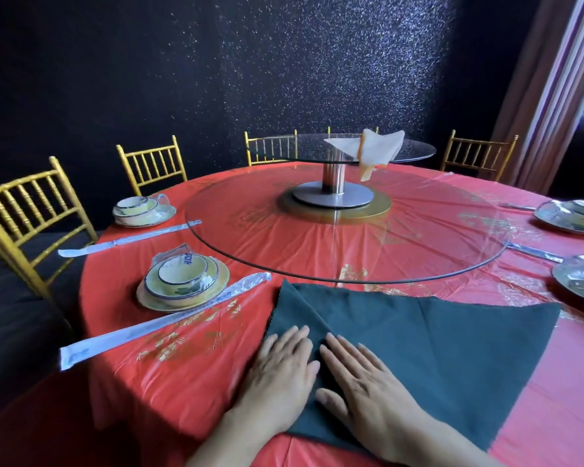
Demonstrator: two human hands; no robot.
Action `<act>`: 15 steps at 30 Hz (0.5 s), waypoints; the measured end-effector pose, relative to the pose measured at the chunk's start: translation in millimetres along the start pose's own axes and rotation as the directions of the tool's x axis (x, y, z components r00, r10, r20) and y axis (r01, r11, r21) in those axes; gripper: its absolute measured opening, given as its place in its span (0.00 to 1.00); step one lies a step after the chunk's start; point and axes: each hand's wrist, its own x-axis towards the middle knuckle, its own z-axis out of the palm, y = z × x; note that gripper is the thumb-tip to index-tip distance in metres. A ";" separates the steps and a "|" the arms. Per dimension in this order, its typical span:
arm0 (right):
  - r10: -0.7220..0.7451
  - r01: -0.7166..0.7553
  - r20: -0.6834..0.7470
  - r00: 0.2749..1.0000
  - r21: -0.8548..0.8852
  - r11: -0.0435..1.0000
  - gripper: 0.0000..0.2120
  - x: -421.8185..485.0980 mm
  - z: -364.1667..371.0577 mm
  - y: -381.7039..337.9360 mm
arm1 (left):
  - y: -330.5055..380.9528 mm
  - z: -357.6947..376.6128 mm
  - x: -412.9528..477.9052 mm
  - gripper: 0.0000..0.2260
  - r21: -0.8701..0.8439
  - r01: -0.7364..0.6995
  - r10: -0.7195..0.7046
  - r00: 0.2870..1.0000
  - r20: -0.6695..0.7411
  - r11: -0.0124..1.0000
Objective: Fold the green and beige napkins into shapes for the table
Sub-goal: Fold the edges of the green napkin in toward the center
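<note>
— Flat and open, both of them: left hand (280,369) and right hand (364,389) lay side by side, straight fingers pressing the one green napkin (445,348), gripping nothing.
— Where was it?
— Spread on the red tablecloth (196,385) at the near table edge, its left part folded over. One beige napkin (378,148) hung over the rim of the upper glass turntable (413,151).
— And the rest?
— Four stacked dish sets (182,281), two left, two right. Five gold chairs (152,166), one mostly hidden.
</note>
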 end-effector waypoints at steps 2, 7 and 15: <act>-0.006 0.008 0.054 0.999 -0.042 0.999 0.34 -8.1 -2.6 6.6 | -3.4 3.0 1.9 0.19 -0.048 0.007 -0.003 0.997 0.072 0.999; -0.036 0.032 -0.020 0.999 -0.173 0.984 0.35 -48.3 -5.1 36.8 | -4.1 2.8 0.7 0.29 -0.030 0.035 -0.032 0.995 0.096 0.999; 0.068 -0.074 -0.056 0.996 -0.101 0.992 0.30 -84.9 -37.1 76.2 | -2.6 1.4 -0.2 0.39 -0.024 0.039 -0.036 0.994 0.099 0.999</act>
